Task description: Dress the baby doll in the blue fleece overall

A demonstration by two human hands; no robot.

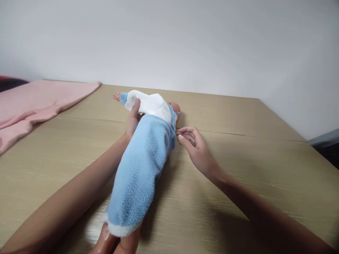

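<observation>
A doll (143,155) in a blue and white fleece garment lies slantwise over the table, its bare legs at the bottom edge and its head at the upper right. One doll arm, with a white sleeve and blue cuff, stretches to the left. My left hand (134,118) is closed round the doll's side near the armpit, thumb on the white sleeve, other fingers mostly hidden. Just right of the doll's shoulder is my right hand (194,143), its fingers slightly curled and apart, fingertips close to the blue edging, with nothing visible in it.
A pink cloth (45,98) lies spread at the left of the wooden table (238,162). Behind the table stands a white wall. Dark objects show past the table at the far left and the right edge.
</observation>
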